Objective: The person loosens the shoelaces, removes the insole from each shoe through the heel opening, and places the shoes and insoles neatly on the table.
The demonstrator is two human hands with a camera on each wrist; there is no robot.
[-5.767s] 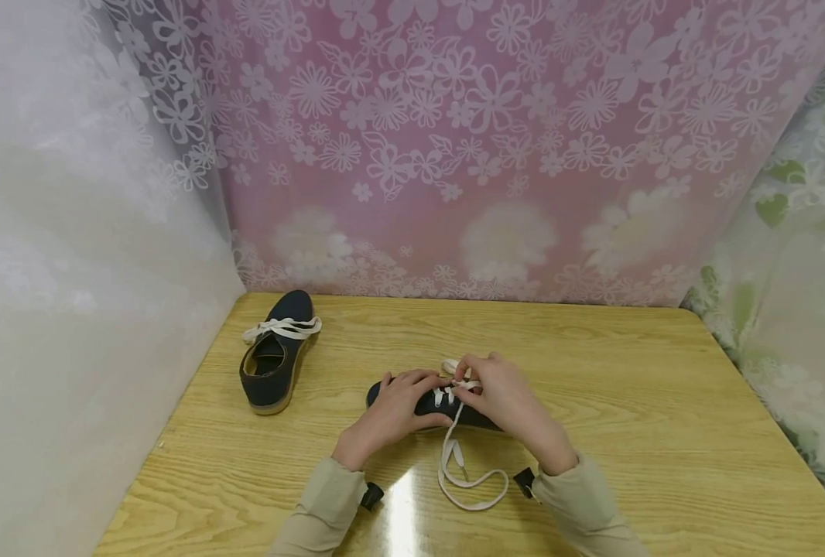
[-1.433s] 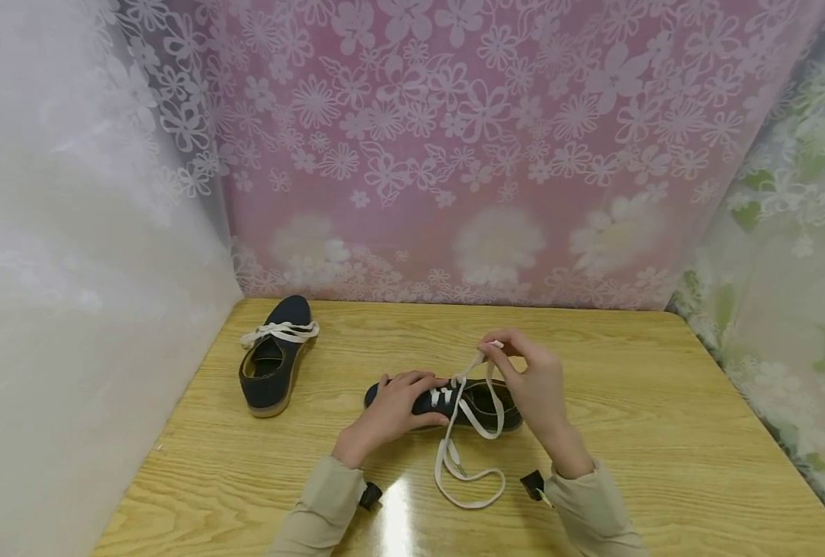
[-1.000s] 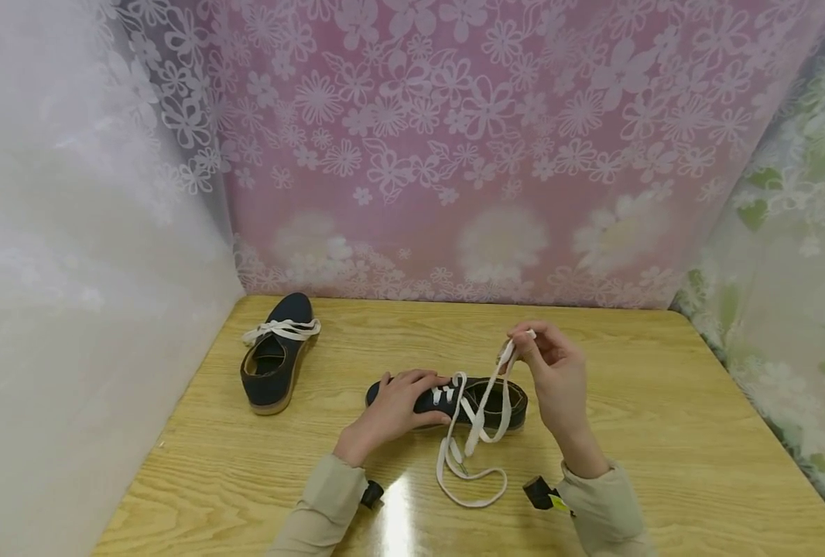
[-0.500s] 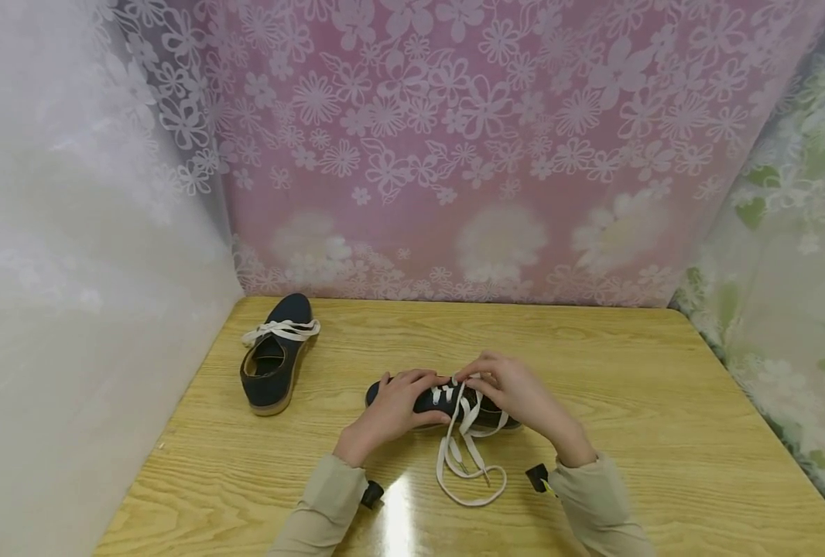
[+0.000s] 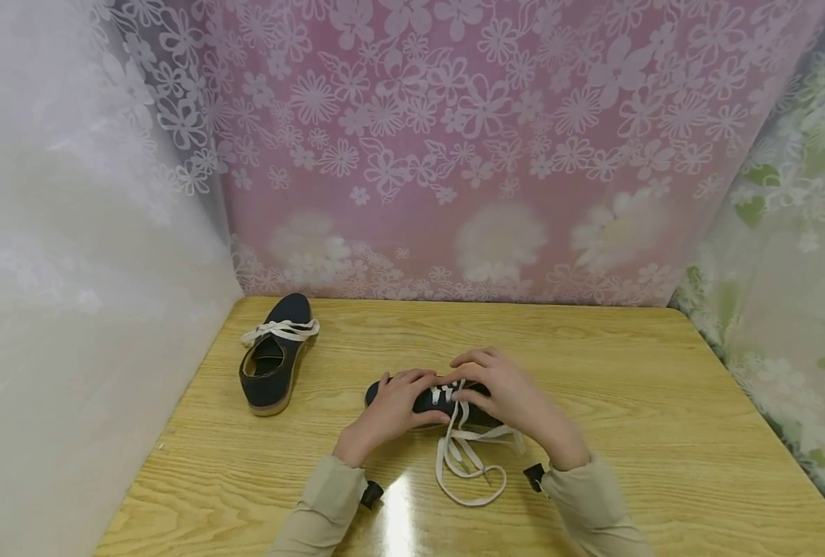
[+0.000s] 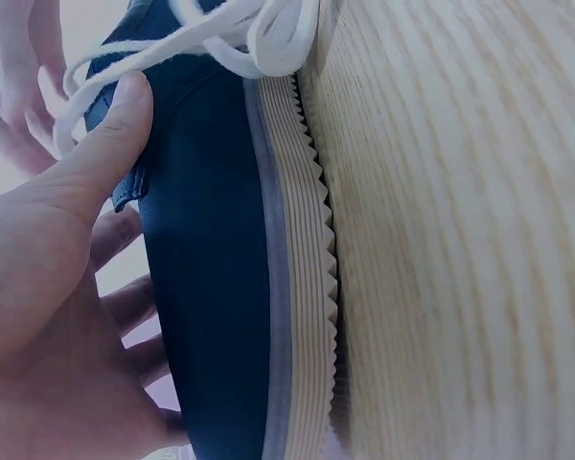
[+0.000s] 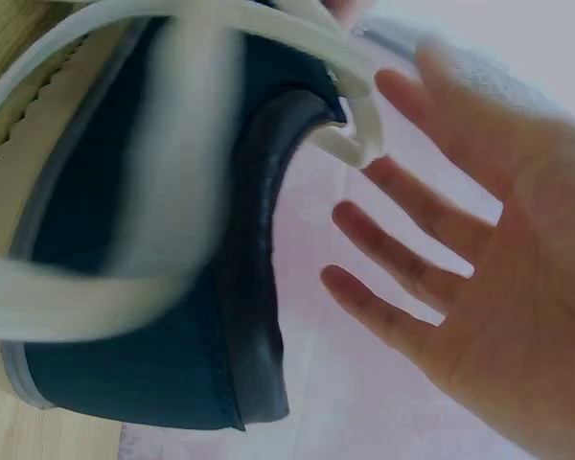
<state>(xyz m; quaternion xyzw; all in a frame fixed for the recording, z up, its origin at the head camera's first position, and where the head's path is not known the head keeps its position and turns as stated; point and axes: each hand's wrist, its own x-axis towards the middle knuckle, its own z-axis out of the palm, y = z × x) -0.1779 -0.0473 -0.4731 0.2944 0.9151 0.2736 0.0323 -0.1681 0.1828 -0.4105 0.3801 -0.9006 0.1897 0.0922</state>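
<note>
A dark navy shoe (image 5: 422,401) lies on the table with its toe to the left. My left hand (image 5: 395,410) grips its front part, the thumb on the near side and the fingers over the far side. White laces (image 5: 477,504) run from the upper eyelets and trail over the shoe's near side onto the table. Above the eyelets is my right hand (image 5: 506,391), covering much of the shoe's opening. In the right wrist view, its fingers (image 7: 393,230) are spread beside the shoe's collar, and the lace hangs loose near the fingertips.
A second navy shoe (image 5: 268,392) with its white lace in a bow stands at the table's back left. Floral curtains (image 5: 412,155) hang around the wooden table (image 5: 593,371). Small black devices (image 5: 371,495) sit at both wrists.
My right hand pulled a lace end up to the right, then came back to the eyelets and let it go. The lace now lies over the near side. My left hand stayed put.
</note>
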